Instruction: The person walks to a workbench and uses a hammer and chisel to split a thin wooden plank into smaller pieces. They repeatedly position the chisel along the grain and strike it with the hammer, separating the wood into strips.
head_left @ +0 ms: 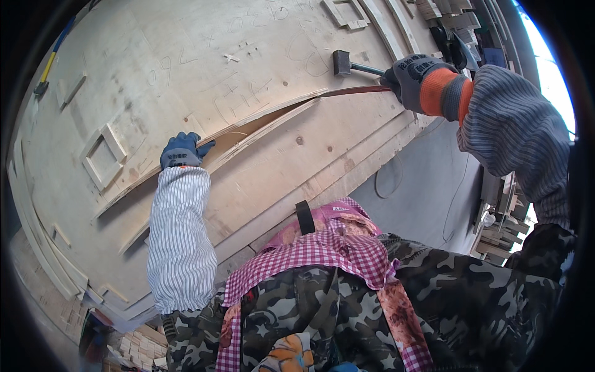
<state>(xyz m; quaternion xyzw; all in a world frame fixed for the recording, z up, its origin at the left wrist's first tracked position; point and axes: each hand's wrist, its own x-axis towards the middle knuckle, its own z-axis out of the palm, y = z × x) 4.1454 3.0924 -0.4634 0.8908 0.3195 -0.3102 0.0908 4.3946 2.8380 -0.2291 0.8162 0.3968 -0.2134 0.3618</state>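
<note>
My left hand [184,150], in a blue and grey glove, is closed over the near edge of a large plywood sheet [155,87]. Its fingers lie on top and the thumb sticks out along the edge. That edge stands apart from a lower plywood sheet [291,142], leaving a long, narrow gap. My right hand [414,80], gloved with an orange cuff, is closed around the end of a thin reddish-brown strip [359,90] that runs to the gap's far end. A hammer [341,62] with a teal handle lies beside it; the handle passes behind the hand, hiding whether it is held.
Small wooden frames [103,156] and another frame [345,13] lie on the top sheet. A yellow-handled hammer [42,85] rests at the far left. Long wooden strips [379,28] are at the upper right. Timber pieces [139,348] are stacked at the lower left.
</note>
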